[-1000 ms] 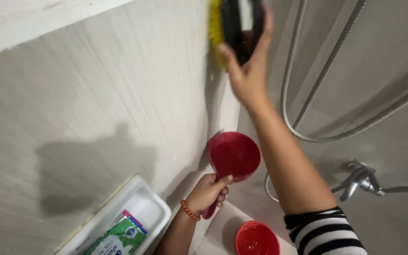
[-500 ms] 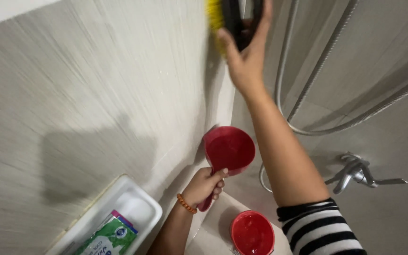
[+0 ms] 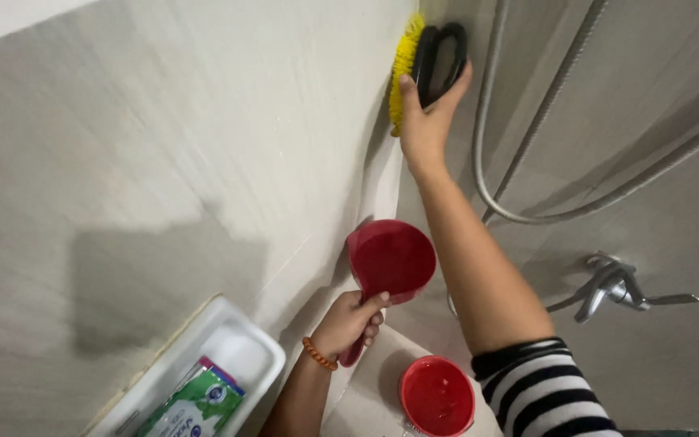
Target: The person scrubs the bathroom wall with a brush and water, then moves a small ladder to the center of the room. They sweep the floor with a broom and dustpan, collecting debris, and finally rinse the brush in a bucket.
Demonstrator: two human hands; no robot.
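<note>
My right hand (image 3: pixel 426 121) reaches up and grips a black-handled scrub brush (image 3: pixel 438 48), whose yellow bristles (image 3: pixel 404 69) press against the pale tiled wall (image 3: pixel 204 146) near the corner. My left hand (image 3: pixel 349 320), with a beaded bracelet on the wrist, holds the handle of a red water dipper (image 3: pixel 391 259) lower down, close to the wall. The dipper's bowl is tilted and faces the camera.
A red bucket (image 3: pixel 437 396) stands below on a pale ledge. A white plastic tray (image 3: pixel 204 372) on the wall holds a green-and-white packet (image 3: pixel 196 405). A metal shower hose (image 3: pixel 519 146) loops down the right wall to a chrome tap (image 3: pixel 616 283).
My right hand and the brush now sit lower in the view, along the wall corner. The left hand still holds the dipper in much the same pose.
</note>
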